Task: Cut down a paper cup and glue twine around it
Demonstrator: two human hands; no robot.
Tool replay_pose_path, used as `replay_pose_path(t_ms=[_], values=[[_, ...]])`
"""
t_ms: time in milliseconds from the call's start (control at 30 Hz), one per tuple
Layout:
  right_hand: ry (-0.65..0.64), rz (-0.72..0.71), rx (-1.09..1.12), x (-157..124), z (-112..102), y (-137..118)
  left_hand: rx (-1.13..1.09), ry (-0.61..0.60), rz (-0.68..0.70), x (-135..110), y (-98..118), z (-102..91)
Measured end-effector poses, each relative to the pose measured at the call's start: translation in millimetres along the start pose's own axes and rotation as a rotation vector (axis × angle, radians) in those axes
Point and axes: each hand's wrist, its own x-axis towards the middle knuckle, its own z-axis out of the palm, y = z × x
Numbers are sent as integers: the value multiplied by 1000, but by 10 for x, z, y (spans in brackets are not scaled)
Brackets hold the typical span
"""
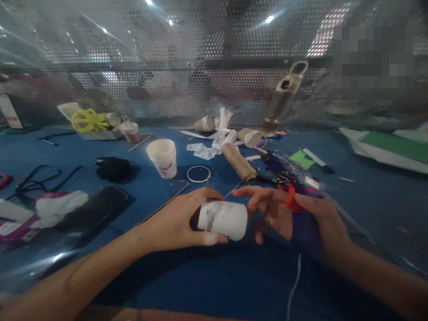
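Note:
My left hand [177,218] is closed around a small white paper cup [232,220] lying on its side, with grey smudges near its left end. A plaster-like strip covers part of my left thumb. Close on the right, my right hand [321,218] grips the purple handle of a hot glue gun [302,234], its orange trigger showing among my partly stretched fingers. The gun's nozzle points up and to the left, and a red light glows on its body. Beyond my hands stand a stack of white paper cups [163,159] and a roll of brown twine [239,162].
A white ring [199,174] and crumpled white paper [203,150] lie ahead. Wrapped cups stand behind, near a perforated metal screen [200,67]. Yellow-handled scissors [88,120] rest in a box at left. A black phone-like slab [100,207] lies nearer; green card [397,145] is right.

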Motion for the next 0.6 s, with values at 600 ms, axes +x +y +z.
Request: replay_pose_path(t_ms=[600], values=[[28,-25,126,27,30,-18,-953,188,-283,86,-63,54]])
